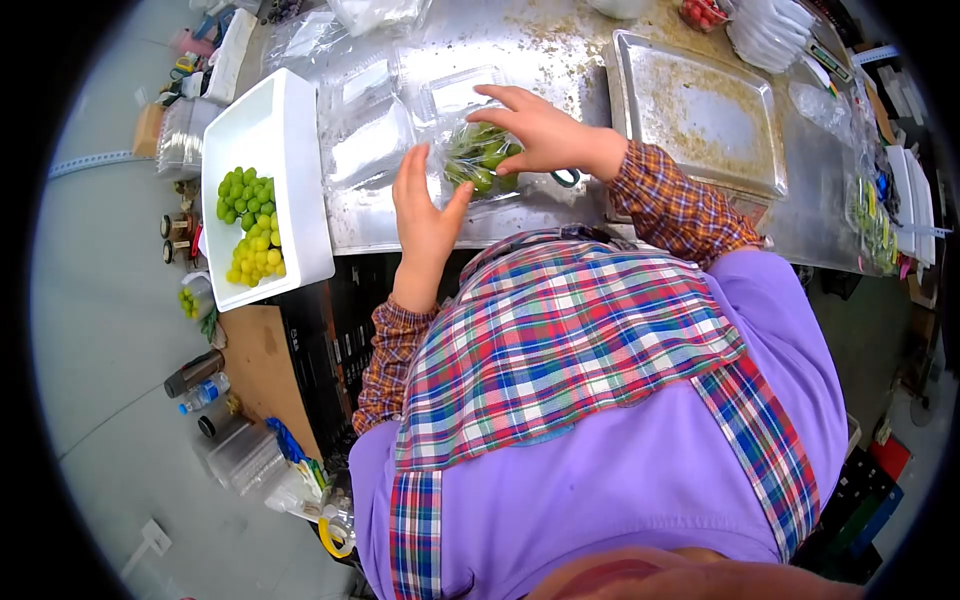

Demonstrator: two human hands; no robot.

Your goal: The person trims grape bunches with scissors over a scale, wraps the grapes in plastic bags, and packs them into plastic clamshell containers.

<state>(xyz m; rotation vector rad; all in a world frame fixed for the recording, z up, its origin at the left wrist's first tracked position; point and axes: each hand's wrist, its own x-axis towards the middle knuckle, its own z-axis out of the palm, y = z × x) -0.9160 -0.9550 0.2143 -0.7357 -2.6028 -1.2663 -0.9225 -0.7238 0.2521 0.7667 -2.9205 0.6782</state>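
Between my hands, on the metal table, lies a clear plastic pack of green fruit [483, 150], which looks like grapes. My left hand [425, 215] is at the left side of the pack, fingers stretched upward and thumb apart. Spread over the pack's right side is my right hand [545, 132], with its thumb close to the fruit. Whether either hand touches the plastic I cannot tell. A dark green loop [566, 178], like a scissor handle, shows below my right wrist.
To the left stands a white box [297, 180] with green grapes [247, 195] and yellower grapes [258, 250]. Clear plastic packs [370, 135] lie beside it. At the right is a stained metal tray [700, 115]. Red fruit [703, 14] sits at the far edge.
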